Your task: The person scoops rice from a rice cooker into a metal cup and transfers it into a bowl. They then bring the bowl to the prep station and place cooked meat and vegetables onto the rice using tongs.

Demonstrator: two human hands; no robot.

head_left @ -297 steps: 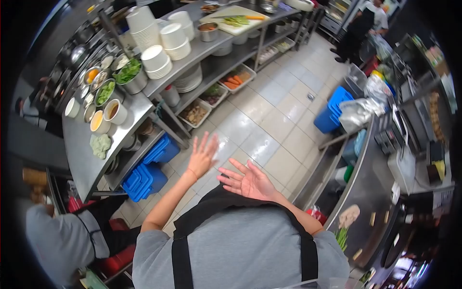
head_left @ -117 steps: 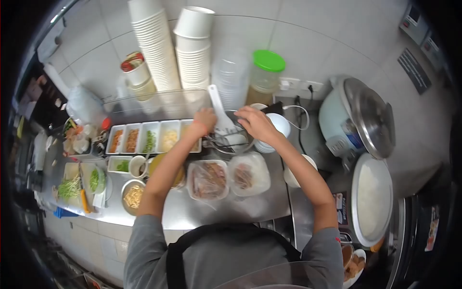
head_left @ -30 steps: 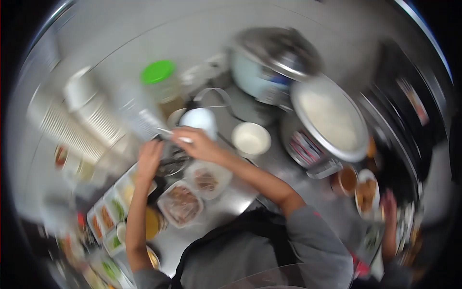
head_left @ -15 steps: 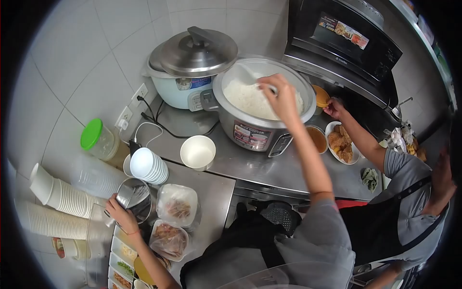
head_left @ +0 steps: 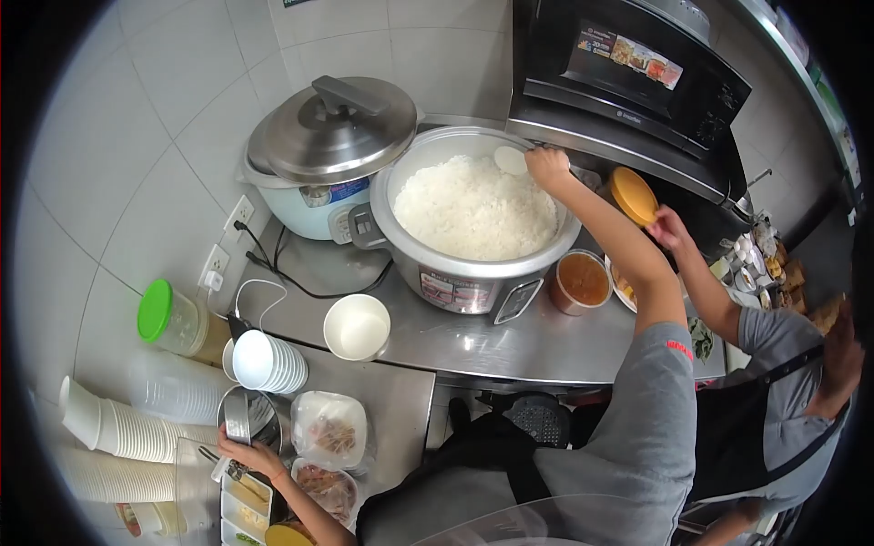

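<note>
Right hand (head_left: 548,168) clenched on white plastic paddle (head_left: 511,161) at round grey cooker's (head_left: 473,268) back-right edge, left hand (head_left: 252,457) half-curled against round steel container (head_left: 265,420), grip unclear

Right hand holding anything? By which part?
Yes: the right hand holds the white paddle by its handle end, leaving the blade exposed near the rice's far edge.

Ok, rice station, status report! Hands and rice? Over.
Right hand gripping white paddle at rice. Left hand by metal bowl. Co-worker's hand nearby with orange bowl.
</note>
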